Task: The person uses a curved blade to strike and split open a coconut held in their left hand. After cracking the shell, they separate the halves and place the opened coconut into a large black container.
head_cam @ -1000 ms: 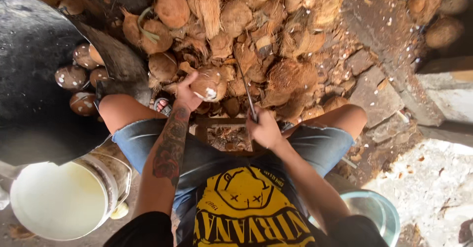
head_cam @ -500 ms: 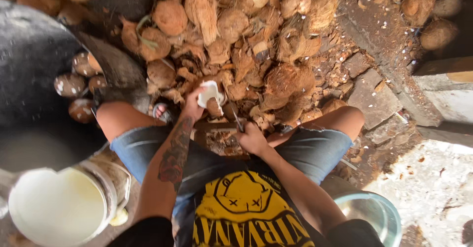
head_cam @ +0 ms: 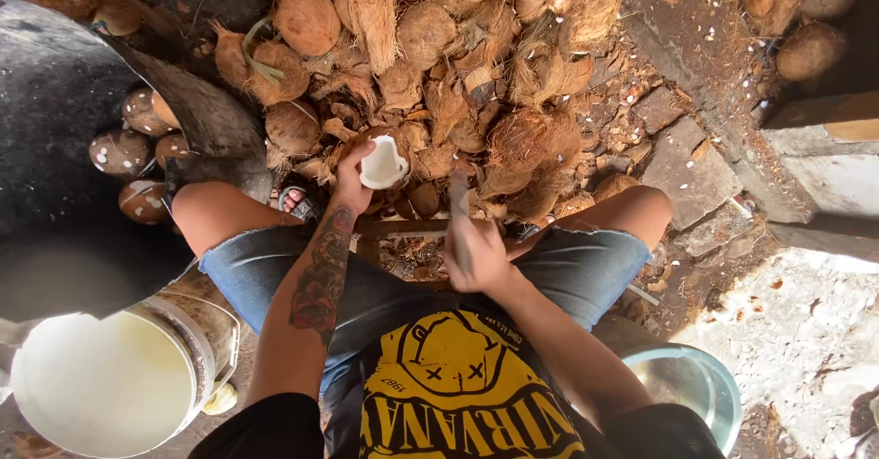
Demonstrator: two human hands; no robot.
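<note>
White coconut half (head_cam: 383, 163) sits gripped in your left hand (head_cam: 352, 173); your right hand (head_cam: 476, 259) squeezes the blurry knife (head_cam: 459, 210), so aim the next chop carefully.

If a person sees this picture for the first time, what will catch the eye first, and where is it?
First comes the big heap of brown coconut husks filling the top centre, just beyond the person's knees. In front of it, the left hand holds a white piece of opened coconut, while the right hand grips a blade pointing up toward it. At lower left stands a bucket of pale liquid.
</note>
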